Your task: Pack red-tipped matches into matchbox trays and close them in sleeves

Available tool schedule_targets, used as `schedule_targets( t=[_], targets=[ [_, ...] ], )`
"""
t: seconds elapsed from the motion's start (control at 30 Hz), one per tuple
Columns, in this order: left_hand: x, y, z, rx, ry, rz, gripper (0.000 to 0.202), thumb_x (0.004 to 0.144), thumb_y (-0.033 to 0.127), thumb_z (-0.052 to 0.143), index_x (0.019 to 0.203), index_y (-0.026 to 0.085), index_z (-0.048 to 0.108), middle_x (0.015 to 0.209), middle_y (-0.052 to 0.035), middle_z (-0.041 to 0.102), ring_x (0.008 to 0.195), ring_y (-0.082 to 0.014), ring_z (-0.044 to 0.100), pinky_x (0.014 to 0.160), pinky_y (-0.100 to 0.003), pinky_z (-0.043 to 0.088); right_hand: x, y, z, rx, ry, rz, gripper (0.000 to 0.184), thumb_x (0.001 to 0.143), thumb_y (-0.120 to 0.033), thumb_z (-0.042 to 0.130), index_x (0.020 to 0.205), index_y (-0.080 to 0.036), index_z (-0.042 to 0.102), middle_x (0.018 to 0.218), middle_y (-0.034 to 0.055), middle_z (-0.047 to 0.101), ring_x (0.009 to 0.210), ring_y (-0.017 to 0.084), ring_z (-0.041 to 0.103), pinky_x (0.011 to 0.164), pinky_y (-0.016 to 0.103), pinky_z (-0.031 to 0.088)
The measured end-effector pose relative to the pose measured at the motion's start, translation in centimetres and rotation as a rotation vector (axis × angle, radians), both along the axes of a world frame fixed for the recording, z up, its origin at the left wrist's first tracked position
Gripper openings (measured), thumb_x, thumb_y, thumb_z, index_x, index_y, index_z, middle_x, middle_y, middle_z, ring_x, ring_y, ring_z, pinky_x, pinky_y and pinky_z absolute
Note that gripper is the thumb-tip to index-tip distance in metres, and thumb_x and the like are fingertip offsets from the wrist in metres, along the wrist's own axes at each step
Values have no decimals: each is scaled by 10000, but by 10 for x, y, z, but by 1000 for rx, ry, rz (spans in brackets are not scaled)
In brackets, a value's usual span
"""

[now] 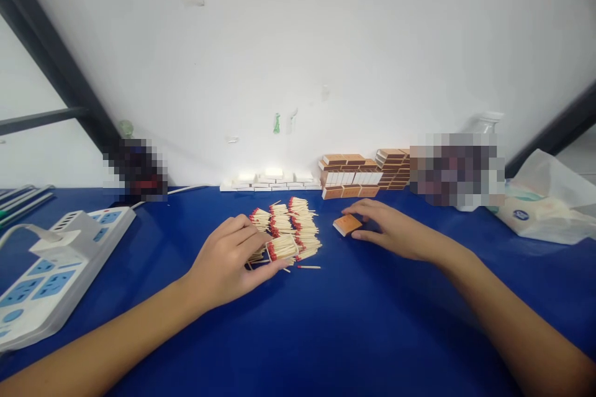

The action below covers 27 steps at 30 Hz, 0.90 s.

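Note:
My left hand (230, 257) is closed around a small white tray full of red-tipped matches (282, 248), at the near edge of a pile of loose matches (293, 223) on the blue table (326, 322). My right hand (395, 229) rests to the right with its fingers pinching an orange matchbox sleeve (347, 224) that lies flat on the table. A single match (308, 267) lies just in front of the pile.
Against the white wall stand a row of white inner trays (270, 182) and stacks of orange matchboxes (367, 173). A white power strip (56, 267) lies at the left, a plastic bag (544, 205) at the right. Blurred objects sit at both back corners.

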<state>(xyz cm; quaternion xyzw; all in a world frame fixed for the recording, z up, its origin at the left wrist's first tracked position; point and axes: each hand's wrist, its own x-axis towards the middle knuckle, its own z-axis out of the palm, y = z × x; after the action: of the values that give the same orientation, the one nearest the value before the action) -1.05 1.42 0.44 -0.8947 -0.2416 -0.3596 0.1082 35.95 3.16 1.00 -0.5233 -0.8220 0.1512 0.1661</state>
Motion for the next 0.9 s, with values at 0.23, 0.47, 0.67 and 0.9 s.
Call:
schedule_targets(
  t=[0.23,0.47,0.67,0.9],
  targets=[
    [-1,0,-1,-8,-3,-21,384,898,490,800,1056,153,703,759,-23,691,765,-191,554,724,-345,494,-22,-9,13,115,57,-42,383,933,-503,702,1184,-215,710,969,65,711,822,223,646,757,363,514],
    [1,0,-2,0,-9,-25,409,900,501,795,1116,162,721,763,-38,719,786,-209,614,716,-351,525,-66,-37,16,41,154,133,338,950,-441,729,1224,-246,699,962,29,713,784,177,639,702,309,502],
    [1,0,-3,8,0,-30,420,894,485,802,1130,147,725,780,-49,725,816,-222,640,722,-363,551,-71,-41,10,64,138,169,357,953,-399,735,1268,-242,676,937,18,681,769,167,617,698,302,494],
    [1,2,-4,16,-41,-32,410,895,476,805,1142,157,732,869,-65,762,861,-223,678,733,-365,576,-71,-40,12,46,167,153,347,953,-413,730,1251,-241,690,951,32,707,760,169,624,674,299,498]
  ],
)
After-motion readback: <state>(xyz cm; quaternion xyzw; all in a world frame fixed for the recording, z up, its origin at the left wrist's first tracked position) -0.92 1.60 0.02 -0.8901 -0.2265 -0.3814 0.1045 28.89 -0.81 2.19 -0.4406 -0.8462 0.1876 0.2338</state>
